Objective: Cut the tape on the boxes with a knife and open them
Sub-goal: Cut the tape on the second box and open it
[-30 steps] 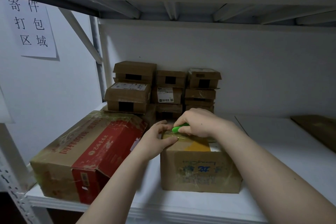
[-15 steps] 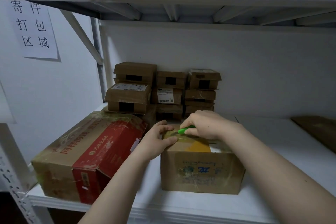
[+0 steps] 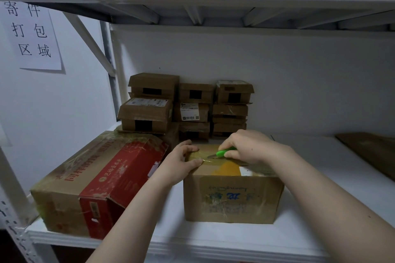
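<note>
A taped brown cardboard box (image 3: 233, 198) with blue writing on its front stands on the white shelf (image 3: 320, 177). My left hand (image 3: 181, 164) grips the box's top left corner, thumb on the taped lid. My right hand (image 3: 250, 147) holds a small green-handled knife (image 3: 223, 153) over the lid. Its short blade points left and lies on the clear tape along the top seam.
A large brown and red carton (image 3: 96, 183) lies to the left of the box. Several small cardboard boxes (image 3: 188, 107) are stacked against the back wall. A flat brown board (image 3: 372, 151) lies at the far right. A paper sign (image 3: 32, 34) hangs on the left wall.
My right hand has drawn the knife to the right along the top seam, away from my left hand. The left hand stays on the corner.
</note>
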